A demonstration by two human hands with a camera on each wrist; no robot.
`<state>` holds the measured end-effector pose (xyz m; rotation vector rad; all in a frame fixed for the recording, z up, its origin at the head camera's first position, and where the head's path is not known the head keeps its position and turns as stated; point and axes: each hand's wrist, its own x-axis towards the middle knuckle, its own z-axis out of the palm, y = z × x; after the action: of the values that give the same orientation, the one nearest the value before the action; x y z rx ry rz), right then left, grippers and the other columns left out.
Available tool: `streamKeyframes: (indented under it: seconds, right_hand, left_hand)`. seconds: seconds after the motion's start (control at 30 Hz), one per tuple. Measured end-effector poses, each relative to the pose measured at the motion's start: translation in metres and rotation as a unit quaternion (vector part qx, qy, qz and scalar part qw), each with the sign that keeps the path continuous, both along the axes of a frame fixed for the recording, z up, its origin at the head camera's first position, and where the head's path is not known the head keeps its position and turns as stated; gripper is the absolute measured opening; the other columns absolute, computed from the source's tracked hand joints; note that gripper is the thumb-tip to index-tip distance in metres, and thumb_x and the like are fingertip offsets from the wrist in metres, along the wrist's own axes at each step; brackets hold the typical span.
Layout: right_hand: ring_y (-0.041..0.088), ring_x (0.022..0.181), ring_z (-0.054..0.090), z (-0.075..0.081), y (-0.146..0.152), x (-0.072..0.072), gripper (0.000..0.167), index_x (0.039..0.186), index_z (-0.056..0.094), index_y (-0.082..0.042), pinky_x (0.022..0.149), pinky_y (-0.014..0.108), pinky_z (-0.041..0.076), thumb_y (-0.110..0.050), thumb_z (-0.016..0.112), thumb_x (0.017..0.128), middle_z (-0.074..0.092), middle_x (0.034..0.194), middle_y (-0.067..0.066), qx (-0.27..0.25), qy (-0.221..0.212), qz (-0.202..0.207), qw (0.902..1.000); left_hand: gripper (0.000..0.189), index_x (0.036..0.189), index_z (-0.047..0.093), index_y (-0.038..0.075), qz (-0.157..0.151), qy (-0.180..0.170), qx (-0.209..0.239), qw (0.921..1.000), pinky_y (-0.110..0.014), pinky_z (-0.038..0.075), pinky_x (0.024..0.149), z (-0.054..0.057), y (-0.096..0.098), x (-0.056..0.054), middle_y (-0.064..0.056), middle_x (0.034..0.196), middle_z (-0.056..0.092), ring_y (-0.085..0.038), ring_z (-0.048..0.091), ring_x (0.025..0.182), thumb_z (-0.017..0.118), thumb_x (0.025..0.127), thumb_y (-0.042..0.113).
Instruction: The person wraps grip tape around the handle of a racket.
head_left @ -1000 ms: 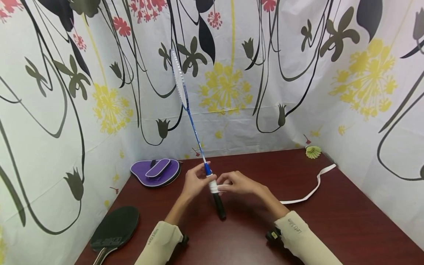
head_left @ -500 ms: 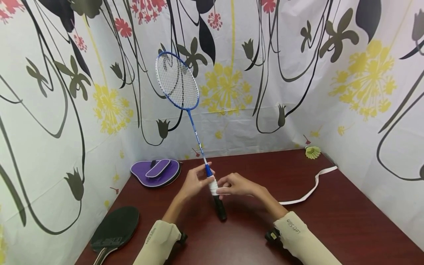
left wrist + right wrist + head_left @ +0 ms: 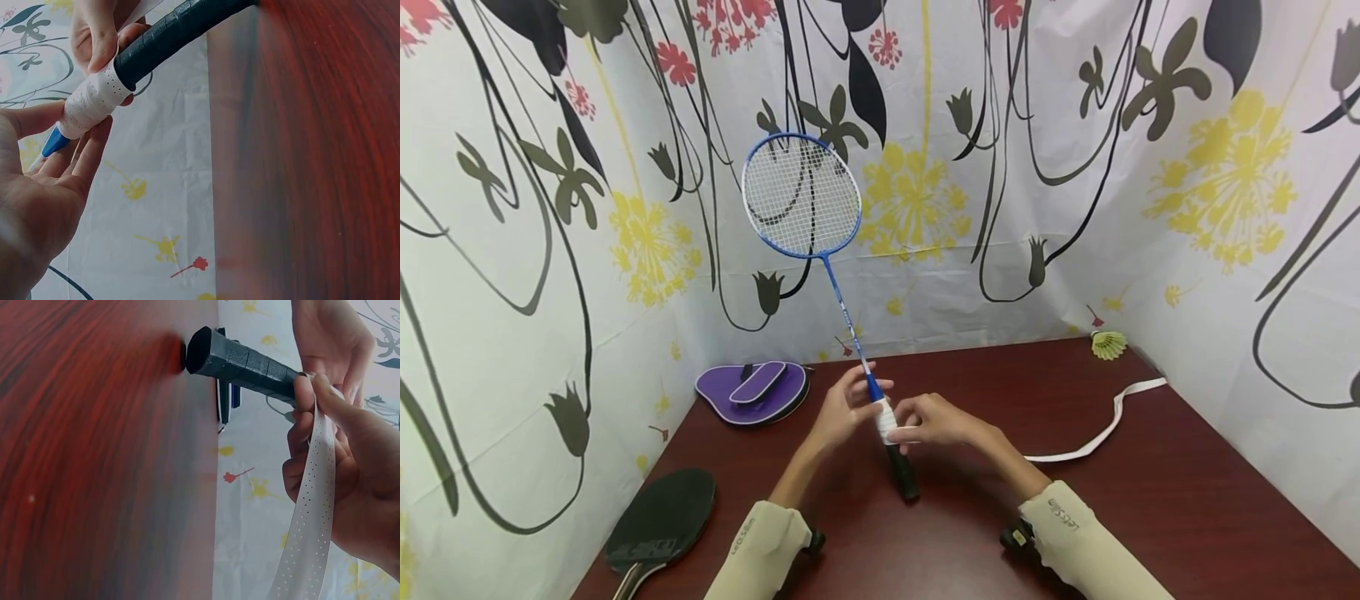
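A blue and white badminton racket [image 3: 841, 307] is held up at a slant, its head toward the back wall. White perforated grip tape [image 3: 94, 105] wraps the upper handle, while the lower handle [image 3: 250, 367] shows black. My left hand [image 3: 842, 412] pinches the racket between thumb and fingers at the top of the wrapped part, near the blue cone. My right hand [image 3: 943, 419] pinches the tape against the handle where white meets black. From there the loose tape strip [image 3: 312, 487] hangs down past the right palm, and its far part lies on the table.
On the dark red table [image 3: 970, 517], a purple paddle case [image 3: 756, 392] lies at the back left. A black table tennis paddle [image 3: 662, 521] is at the front left. A yellow-green shuttlecock [image 3: 1108, 344] sits at the back right corner. Patterned sheets [image 3: 925, 317] enclose the sides and back.
The racket has turned about its shaft, its head going from edge-on to nearly face-on. The right hand has shifted slightly down the handle with the tape. The left hand stays at the upper handle.
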<state>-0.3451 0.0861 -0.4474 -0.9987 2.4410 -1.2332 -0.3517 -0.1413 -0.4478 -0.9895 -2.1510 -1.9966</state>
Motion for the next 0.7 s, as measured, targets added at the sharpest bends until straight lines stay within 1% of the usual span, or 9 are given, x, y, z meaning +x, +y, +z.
streamKeyframes:
  seconds: [0.1,0.23,0.3,0.37,0.5,0.57,0.7]
  right_hand:
    - [0.037,0.081,0.076,-0.001,0.0,0.0,0.028,0.109,0.07,-0.007,0.063,0.023,0.052,-0.031,0.077,0.097,0.076,0.077,0.0,0.0,0.006,-0.006,1.0]
    - [0.037,0.08,0.076,-0.002,-0.001,-0.001,0.028,0.107,0.068,-0.007,0.062,0.023,0.052,-0.03,0.077,0.096,0.076,0.076,0.001,0.0,0.013,-0.013,0.9998]
    - [0.039,0.079,0.075,-0.002,-0.002,-0.002,0.027,0.106,0.067,-0.005,0.061,0.023,0.052,-0.028,0.078,0.096,0.076,0.076,0.003,-0.003,0.013,-0.013,0.9998]
    - [0.04,0.079,0.075,-0.003,-0.002,-0.002,0.027,0.106,0.067,-0.005,0.061,0.023,0.052,-0.028,0.078,0.096,0.076,0.076,0.003,-0.003,0.013,-0.013,0.9998]
    - [0.04,0.077,0.075,-0.002,-0.003,-0.002,0.029,0.104,0.066,-0.006,0.059,0.022,0.051,-0.029,0.079,0.094,0.076,0.075,0.002,-0.002,0.022,-0.013,0.9997]
    - [0.04,0.076,0.075,-0.002,-0.003,-0.001,0.03,0.103,0.065,-0.006,0.058,0.023,0.05,-0.03,0.081,0.093,0.075,0.074,0.002,-0.004,0.027,-0.017,0.9995]
    - [0.039,0.073,0.074,-0.002,-0.004,0.0,0.033,0.1,0.062,-0.006,0.055,0.023,0.048,-0.03,0.083,0.091,0.074,0.073,0.002,-0.009,0.04,-0.029,0.9987]
  left_hand:
    - [0.059,0.146,0.043,-0.001,0.014,-0.002,0.01,0.9999,-0.028,0.058,0.09,-0.001,0.001,0.001,-0.029,0.131,0.066,-0.033,0.07,0.114,0.068,0.093,-0.011]
    - [0.052,0.138,0.042,-0.004,0.022,0.0,0.026,0.9994,-0.022,0.054,0.083,-0.005,0.003,0.001,-0.029,0.133,0.065,-0.037,0.063,0.124,0.067,0.093,-0.013]
    - [0.049,0.134,0.042,-0.005,0.024,0.002,0.03,0.9993,-0.02,0.052,0.081,-0.006,0.004,0.0,-0.029,0.132,0.065,-0.036,0.061,0.126,0.066,0.092,-0.014]
    - [0.048,0.132,0.043,-0.005,0.03,0.004,0.029,0.9991,-0.02,0.052,0.078,-0.006,0.005,0.0,-0.029,0.132,0.065,-0.032,0.062,0.126,0.065,0.091,-0.016]
    - [0.048,0.13,0.044,-0.004,0.047,0.006,0.027,0.9985,-0.021,0.052,0.077,-0.004,0.008,0.002,-0.027,0.127,0.068,-0.028,0.066,0.119,0.061,0.088,-0.019]
    - [0.047,0.129,0.046,-0.002,0.061,0.012,0.026,0.9977,-0.023,0.053,0.078,-0.002,0.01,0.004,-0.027,0.125,0.07,-0.03,0.067,0.114,0.061,0.087,-0.018]
    - [0.047,0.126,0.051,0.001,0.102,0.029,0.017,0.9942,-0.025,0.055,0.081,-0.001,0.014,0.006,-0.023,0.119,0.073,-0.036,0.069,0.105,0.066,0.084,-0.014]
